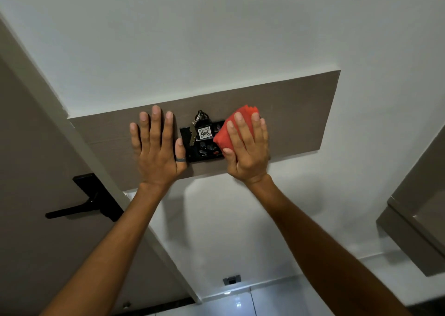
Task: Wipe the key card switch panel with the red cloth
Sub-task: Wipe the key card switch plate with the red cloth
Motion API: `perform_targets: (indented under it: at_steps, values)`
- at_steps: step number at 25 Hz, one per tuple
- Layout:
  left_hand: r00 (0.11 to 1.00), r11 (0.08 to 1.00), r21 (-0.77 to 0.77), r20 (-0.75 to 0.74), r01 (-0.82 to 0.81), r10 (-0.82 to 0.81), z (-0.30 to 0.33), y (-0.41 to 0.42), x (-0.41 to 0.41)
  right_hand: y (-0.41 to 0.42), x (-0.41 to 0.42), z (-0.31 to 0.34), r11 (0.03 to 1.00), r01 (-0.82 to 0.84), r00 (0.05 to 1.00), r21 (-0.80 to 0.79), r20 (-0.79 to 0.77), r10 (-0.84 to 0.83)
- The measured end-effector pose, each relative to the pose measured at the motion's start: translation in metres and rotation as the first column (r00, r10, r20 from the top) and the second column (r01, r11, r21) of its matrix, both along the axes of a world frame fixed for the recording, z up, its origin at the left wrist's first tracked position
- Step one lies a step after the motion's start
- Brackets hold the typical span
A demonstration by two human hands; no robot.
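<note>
A black key card switch panel (201, 150) is mounted on a brown wall board (296, 113). A key and a tag marked 406 (204, 132) hang from a ring in the panel's slot. My right hand (248, 147) presses a folded red cloth (225, 136) flat against the panel's right part, hiding that side. My left hand (156, 147) lies flat on the board just left of the panel, fingers spread, thumb touching the panel's left edge, holding nothing.
A brown door with a black lever handle (86, 205) stands to the left. A brown cabinet (419, 219) juts out at the right. White wall surrounds the board. A small metal floor fitting (231, 280) sits low by the tiled floor.
</note>
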State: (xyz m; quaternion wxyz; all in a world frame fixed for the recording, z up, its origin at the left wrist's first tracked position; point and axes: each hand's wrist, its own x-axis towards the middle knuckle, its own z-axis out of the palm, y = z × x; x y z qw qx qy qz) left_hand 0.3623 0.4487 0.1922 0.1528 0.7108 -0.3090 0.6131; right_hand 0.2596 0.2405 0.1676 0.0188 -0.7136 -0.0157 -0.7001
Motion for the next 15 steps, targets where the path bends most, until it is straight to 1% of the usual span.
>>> perform_targets:
  at_steps: [1, 3, 4, 5, 6, 9, 10, 11, 14, 15]
  values:
    - [1.000, 1.000, -0.006, -0.007, 0.008, -0.008, -0.004, 0.001, -0.003, 0.003, -0.004, -0.008, 1.000, 0.005, 1.000, 0.028, 0.012, -0.005]
    - [0.999, 1.000, 0.005, 0.036, -0.013, 0.013, -0.005, 0.000, 0.002, 0.005, 0.002, -0.009, 0.999, 0.016, 0.999, 0.049, 0.037, -0.018]
    - [1.000, 1.000, 0.001, 0.029, -0.011, 0.011, -0.002, -0.001, 0.001, 0.007, 0.004, -0.007, 0.997, 0.022, 0.999, 0.077, 0.042, -0.025]
    - [1.000, 1.000, 0.001, 0.025, -0.007, 0.007, 0.001, -0.001, 0.000, 0.009, 0.004, -0.004, 0.997, 0.018, 0.998, 0.070, 0.054, -0.022]
    - [1.000, 1.000, 0.002, 0.025, -0.005, 0.005, 0.001, -0.001, 0.000, 0.008, 0.004, -0.003, 1.000, 0.010, 0.998, 0.024, 0.063, -0.011]
    - [1.000, 1.000, 0.000, 0.022, 0.007, -0.007, -0.001, -0.003, 0.000, -0.018, 0.003, 0.003, 0.980, -0.006, 0.998, -0.197, 0.055, 0.017]
    - [1.000, 1.000, 0.001, 0.028, 0.013, -0.013, -0.001, -0.002, 0.001, -0.023, 0.005, 0.004, 0.974, -0.008, 0.997, -0.227, 0.067, 0.024]
    - [0.999, 1.000, 0.004, 0.031, 0.018, -0.018, -0.001, -0.002, 0.001, -0.022, 0.008, 0.004, 0.980, -0.013, 0.997, -0.196, 0.072, 0.028]
    - [0.999, 1.000, 0.004, 0.039, 0.007, -0.007, 0.001, -0.002, 0.001, 0.004, 0.011, -0.005, 0.995, -0.054, 0.995, 0.081, 0.091, 0.047]
    - [0.999, 1.000, -0.004, 0.035, 0.011, -0.011, 0.001, -0.002, 0.001, 0.012, 0.009, -0.006, 0.989, -0.058, 0.995, 0.139, 0.094, 0.045]
